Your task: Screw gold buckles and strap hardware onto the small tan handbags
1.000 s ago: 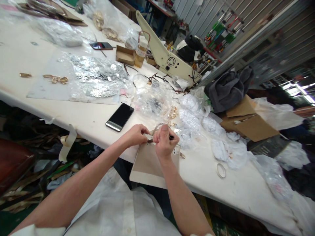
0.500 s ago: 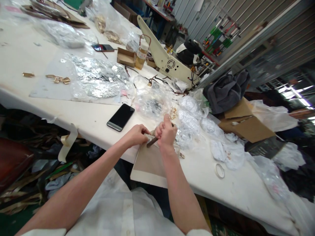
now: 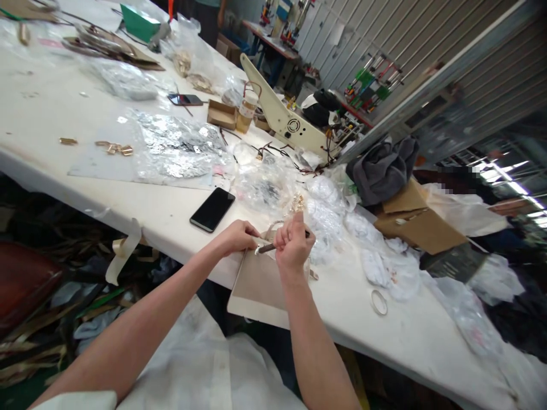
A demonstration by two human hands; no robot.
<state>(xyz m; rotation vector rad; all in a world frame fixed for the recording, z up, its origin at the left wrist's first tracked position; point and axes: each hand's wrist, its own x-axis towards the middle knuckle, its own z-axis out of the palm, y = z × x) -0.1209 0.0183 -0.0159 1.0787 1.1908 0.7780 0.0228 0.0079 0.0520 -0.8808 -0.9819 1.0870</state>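
Note:
A flat beige bag (image 3: 260, 285) lies at the table's front edge, partly overhanging it. At its far left corner, the bent fingers of my left hand (image 3: 240, 238) close on the bag's edge. My right hand (image 3: 294, 244) is wrapped round a dark bar-shaped tool (image 3: 267, 248), thumb pointing up; its exact kind is not clear. The tool's tip meets a small shiny spot beside my left fingertips. A small metal fitting (image 3: 314, 275) shows at the bag's right side, where my right wrist hides part of it.
Left of my hands lies a black phone (image 3: 212, 209). Beyond it are a plastic bag of silvery plates (image 3: 177, 142) and gold metal pieces (image 3: 114, 148). A cream machine (image 3: 282, 117) stands behind. To the right are crumpled plastic bags (image 3: 327, 210), a tape roll (image 3: 379, 302) and a cardboard box (image 3: 421, 222).
The tool in my right hand has tilted flatter, its rear end swinging down and to the right. My left hand stays at the bag's corner. The whole view has shifted slightly.

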